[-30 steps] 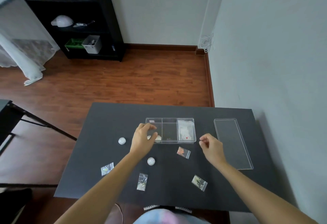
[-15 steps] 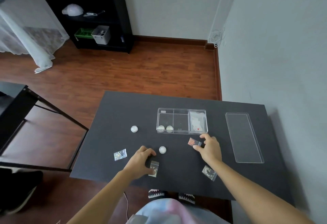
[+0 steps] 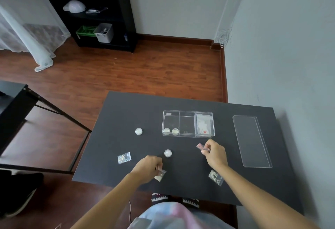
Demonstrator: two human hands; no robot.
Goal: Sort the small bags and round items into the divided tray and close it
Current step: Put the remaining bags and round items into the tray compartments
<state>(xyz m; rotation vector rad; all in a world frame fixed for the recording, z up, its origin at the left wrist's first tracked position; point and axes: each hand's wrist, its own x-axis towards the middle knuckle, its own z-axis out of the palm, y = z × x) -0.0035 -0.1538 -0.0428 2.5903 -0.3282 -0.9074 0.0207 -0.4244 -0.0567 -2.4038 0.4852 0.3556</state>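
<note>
Presently, held items first.
Left hand (image 3: 147, 167): fingers pinched on a small clear bag (image 3: 160, 174), lower centre of frame.
Right hand (image 3: 215, 154): fingers clamped on a pinkish bag (image 3: 201, 146), just below the tray.
Divided tray (image 3: 188, 113): centre of frame, open; two round items (image 3: 171, 131) in left compartment, bags in right.
Lid (image 3: 251, 140): right of tray, well apart.
Loose round items: one (image 3: 168, 153) near the left hand, one (image 3: 138, 131) left of tray.
Loose bags: one (image 3: 124, 157) at left, one (image 3: 215, 177) below the right hand.
Counter (image 3: 112, 138): black.
</note>
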